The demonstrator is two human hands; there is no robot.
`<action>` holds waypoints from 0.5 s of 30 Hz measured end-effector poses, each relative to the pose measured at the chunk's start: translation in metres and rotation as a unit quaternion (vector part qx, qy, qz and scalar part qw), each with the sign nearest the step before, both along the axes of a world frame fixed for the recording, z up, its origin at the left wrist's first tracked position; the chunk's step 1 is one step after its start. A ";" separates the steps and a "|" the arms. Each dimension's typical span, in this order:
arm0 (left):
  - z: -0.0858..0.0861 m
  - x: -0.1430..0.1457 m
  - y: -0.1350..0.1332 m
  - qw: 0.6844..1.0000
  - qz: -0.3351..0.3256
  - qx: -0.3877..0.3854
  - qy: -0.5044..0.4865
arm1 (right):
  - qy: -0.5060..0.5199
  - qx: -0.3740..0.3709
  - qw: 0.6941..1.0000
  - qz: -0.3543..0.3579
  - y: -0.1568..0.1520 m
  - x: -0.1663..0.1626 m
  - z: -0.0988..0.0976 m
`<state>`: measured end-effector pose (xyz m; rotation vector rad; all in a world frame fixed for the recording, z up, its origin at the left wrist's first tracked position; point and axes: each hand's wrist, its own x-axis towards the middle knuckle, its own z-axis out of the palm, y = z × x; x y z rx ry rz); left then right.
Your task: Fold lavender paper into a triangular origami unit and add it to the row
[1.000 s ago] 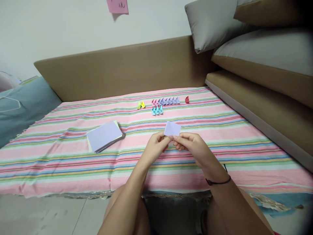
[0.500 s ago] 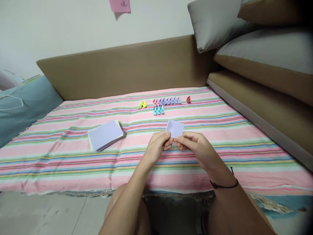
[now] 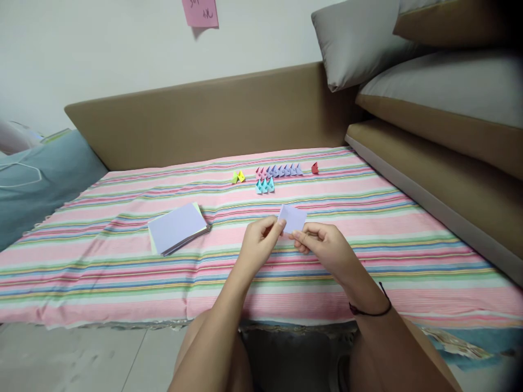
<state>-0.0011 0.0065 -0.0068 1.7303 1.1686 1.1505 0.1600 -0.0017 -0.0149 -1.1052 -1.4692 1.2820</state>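
Observation:
A small lavender paper sheet (image 3: 292, 218) is held up above the striped cloth (image 3: 122, 272). My left hand (image 3: 259, 246) pinches its lower left corner and my right hand (image 3: 322, 247) pinches its lower right edge; both hands are closed on it. A stack of paper sheets (image 3: 176, 227), lavender on top, lies on the cloth to the left of my hands. Further back stand rows of small folded paper pieces: purple and pink ones (image 3: 280, 171), blue ones (image 3: 263, 185), a yellow-green pair (image 3: 237, 176) and a single red one (image 3: 314, 168).
The cloth covers a low sofa seat with a brown backrest (image 3: 212, 117). Grey and brown cushions (image 3: 441, 92) are stacked at the right. A blue pillow (image 3: 36, 174) lies at the left. A pink note (image 3: 200, 12) hangs on the wall. My knees show below.
The paper sheet stays pinched in both hands; it has tilted slightly and my fingers have shifted along its lower edge. The view has shifted a little.

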 end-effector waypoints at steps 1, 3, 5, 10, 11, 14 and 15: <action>0.000 0.000 0.000 1.000 0.002 -0.004 -0.027 | -0.003 -0.006 1.000 0.009 0.000 0.000 -0.001; 0.000 -0.001 0.001 0.997 0.011 -0.009 -0.074 | -0.009 -0.026 0.999 0.038 0.000 0.000 -0.003; 0.001 -0.003 0.001 0.995 0.028 -0.011 -0.090 | -0.016 -0.038 0.997 0.062 0.000 -0.001 -0.004; 0.004 -0.007 0.002 0.995 0.012 -0.043 -0.088 | 0.044 -0.043 0.997 0.050 0.000 -0.006 0.001; 0.004 -0.006 0.001 0.995 -0.003 -0.048 -0.084 | 0.066 -0.048 0.996 0.041 0.000 -0.006 0.002; 0.003 -0.002 0.000 0.991 -0.040 -0.079 -0.098 | 0.120 -0.047 0.992 -0.001 0.001 -0.006 0.000; 0.002 0.001 0.000 0.988 -0.050 -0.096 -0.114 | 0.135 -0.045 0.990 -0.022 0.002 -0.006 -0.001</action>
